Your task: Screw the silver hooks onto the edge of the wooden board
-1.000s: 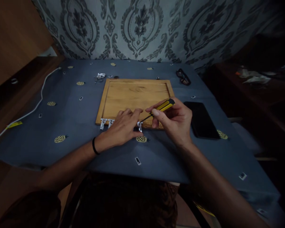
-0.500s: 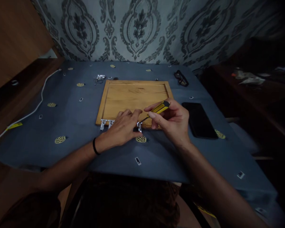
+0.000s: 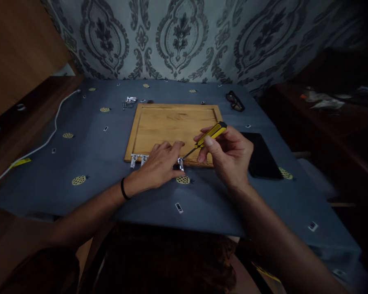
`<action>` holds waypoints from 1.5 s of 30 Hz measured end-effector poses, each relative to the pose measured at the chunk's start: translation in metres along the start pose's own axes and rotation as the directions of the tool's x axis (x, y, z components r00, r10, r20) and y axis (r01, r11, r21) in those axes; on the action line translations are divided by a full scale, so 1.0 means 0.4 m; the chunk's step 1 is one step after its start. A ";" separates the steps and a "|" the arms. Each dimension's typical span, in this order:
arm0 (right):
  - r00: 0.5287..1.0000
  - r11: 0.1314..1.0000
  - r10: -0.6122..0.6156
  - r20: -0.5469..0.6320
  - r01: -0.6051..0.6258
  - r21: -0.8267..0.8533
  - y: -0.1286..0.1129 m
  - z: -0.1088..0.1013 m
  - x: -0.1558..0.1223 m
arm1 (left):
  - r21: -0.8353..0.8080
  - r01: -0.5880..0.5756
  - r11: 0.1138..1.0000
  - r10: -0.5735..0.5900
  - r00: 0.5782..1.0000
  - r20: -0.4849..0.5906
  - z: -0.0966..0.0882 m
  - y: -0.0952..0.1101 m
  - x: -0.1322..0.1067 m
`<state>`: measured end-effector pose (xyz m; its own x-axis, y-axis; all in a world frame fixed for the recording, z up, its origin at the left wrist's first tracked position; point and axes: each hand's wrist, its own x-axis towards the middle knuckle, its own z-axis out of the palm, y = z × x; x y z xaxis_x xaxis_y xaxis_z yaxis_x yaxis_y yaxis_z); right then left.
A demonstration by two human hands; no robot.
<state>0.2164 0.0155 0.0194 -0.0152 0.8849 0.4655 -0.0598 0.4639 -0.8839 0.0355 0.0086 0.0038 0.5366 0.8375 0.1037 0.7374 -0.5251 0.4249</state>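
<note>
A wooden panel (image 3: 174, 124) with a raised frame lies flat on the blue tablecloth (image 3: 88, 163). My right hand (image 3: 230, 157) grips a yellow and black screwdriver (image 3: 207, 138), its tip down on a small metal hinge (image 3: 180, 163) at the panel's near edge. My left hand (image 3: 159, 163) rests palm down on that edge, fingers stretched out and pressing beside the hinge. Another metal hinge (image 3: 137, 159) sits at the near edge to the left of my left hand.
A black phone (image 3: 260, 157) lies right of the panel. Dark glasses (image 3: 235, 101) rest at the back right. Loose metal hardware (image 3: 128, 101) sits at the back left. A white cable (image 3: 37, 145) runs along the left side. Patterned wallpaper stands behind.
My right hand has shifted slightly right and raised the screwdriver's handle to a steeper tilt, with the tip staying at the hinge. My left hand has stayed where it was.
</note>
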 end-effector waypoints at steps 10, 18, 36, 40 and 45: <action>1.000 1.000 -0.013 0.027 0.013 -0.020 0.008 -0.003 -0.002 | 0.011 -0.007 1.000 0.007 1.000 -0.012 -0.001 0.001 -0.002; 0.999 1.000 0.003 0.039 -0.002 -0.007 0.014 0.000 -0.004 | 0.014 -0.005 1.000 0.005 1.000 -0.006 -0.005 0.005 -0.002; 0.989 0.998 0.048 0.140 -0.042 -0.047 0.000 -0.010 0.006 | 0.018 -0.016 1.000 0.017 0.999 -0.037 0.000 0.002 -0.002; 0.990 0.996 0.056 0.127 -0.047 -0.069 -0.007 -0.008 0.005 | 0.016 -0.007 1.000 0.007 1.000 -0.004 -0.002 0.005 -0.001; 1.000 1.000 -0.001 -0.007 0.001 0.003 -0.001 -0.002 0.002 | 0.002 0.001 1.000 -0.002 1.000 0.006 -0.004 0.004 -0.003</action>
<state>0.2173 0.0162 0.0201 -0.0082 0.8848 0.4658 -0.0630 0.4645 -0.8834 0.0354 0.0071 0.0058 0.5379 0.8373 0.0978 0.7389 -0.5241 0.4235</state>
